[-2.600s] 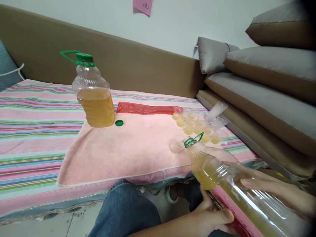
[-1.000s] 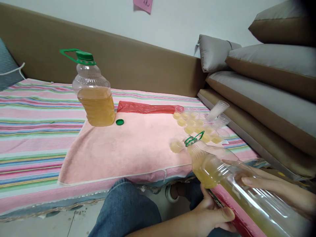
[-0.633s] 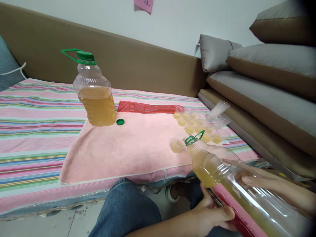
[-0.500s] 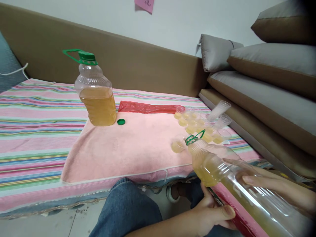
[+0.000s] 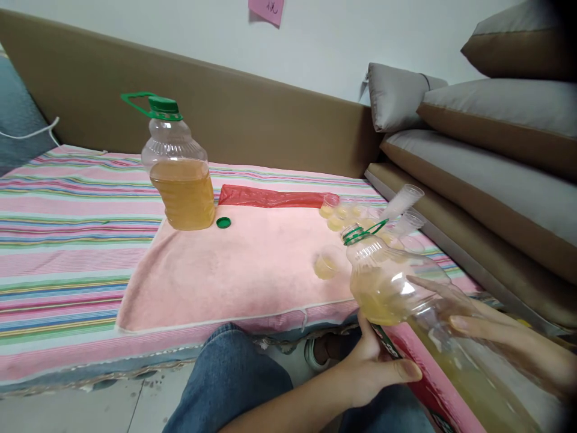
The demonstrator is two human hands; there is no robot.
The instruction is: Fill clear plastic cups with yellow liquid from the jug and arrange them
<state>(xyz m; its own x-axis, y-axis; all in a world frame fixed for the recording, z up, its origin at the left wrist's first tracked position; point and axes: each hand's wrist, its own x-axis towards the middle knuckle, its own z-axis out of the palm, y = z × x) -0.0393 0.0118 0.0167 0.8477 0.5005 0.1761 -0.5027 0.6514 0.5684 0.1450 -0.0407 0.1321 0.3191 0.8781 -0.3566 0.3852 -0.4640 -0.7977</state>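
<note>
A large clear plastic bottle [image 5: 383, 288] of pale yellow liquid lies tilted across the lower right, uncapped, with a green ring handle at its neck. My left hand [image 5: 378, 370] grips its underside at the red label, thumb on the near side. Along the far side, my right hand [image 5: 478, 328] supports the bottle, partly seen through the plastic. Left of the bottle's mouth stands a clear plastic cup [image 5: 327, 266] with some yellow liquid. Several similar cups [image 5: 336, 221] are grouped behind, partly hidden by the bottle. A green cap [image 5: 223, 222] lies on the pink towel [image 5: 252, 264].
A second large bottle [image 5: 187, 192], capped in green, stands upright at the left of the towel. A red plastic bag [image 5: 274, 197] lies along the towel's back edge. A stack of clear cups [image 5: 404, 199] leans at the right. Grey-brown cushions [image 5: 496, 162] are piled at the right.
The bottle's neck has risen and moved slightly right, away from the nearest cup. Both hands have kept hold of it. The view has shifted a little.
</note>
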